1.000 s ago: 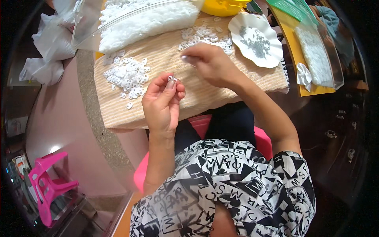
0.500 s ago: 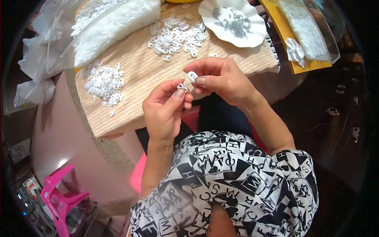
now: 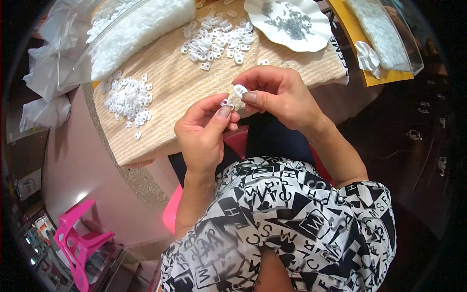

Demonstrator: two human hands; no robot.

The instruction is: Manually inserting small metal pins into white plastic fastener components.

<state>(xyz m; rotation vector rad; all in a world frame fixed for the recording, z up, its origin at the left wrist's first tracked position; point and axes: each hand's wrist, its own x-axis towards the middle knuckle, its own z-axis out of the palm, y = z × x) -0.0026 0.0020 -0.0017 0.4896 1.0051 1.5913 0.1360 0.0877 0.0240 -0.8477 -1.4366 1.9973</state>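
Between thumb and fingers, my left hand (image 3: 206, 129) pinches a small white plastic piece with holes (image 3: 226, 103). My right hand (image 3: 279, 97) grips a white oval plastic piece with holes (image 3: 239, 90) by one end, just above and right of the left one. The two pieces are close together but seem apart. Both hands are over the near edge of the cloth-covered table. Beyond them lies a pile of white oval pieces (image 3: 214, 41), with a heap of smaller white pieces (image 3: 129, 100) to the left. A white scalloped plate (image 3: 311, 41) holds small grey metallic bits.
A clear bin (image 3: 80, 63) full of white pieces stands at the far left of the striped cloth (image 3: 165, 117). Another clear container (image 3: 379, 39) sits at the far right, with crumpled white paper (image 3: 367, 59) beside it. A pink stool (image 3: 80, 238) stands on the floor, lower left.
My right hand has shifted slightly right and up with its oval piece, and the left hand stays nearly in place. The whole view has turned a little.
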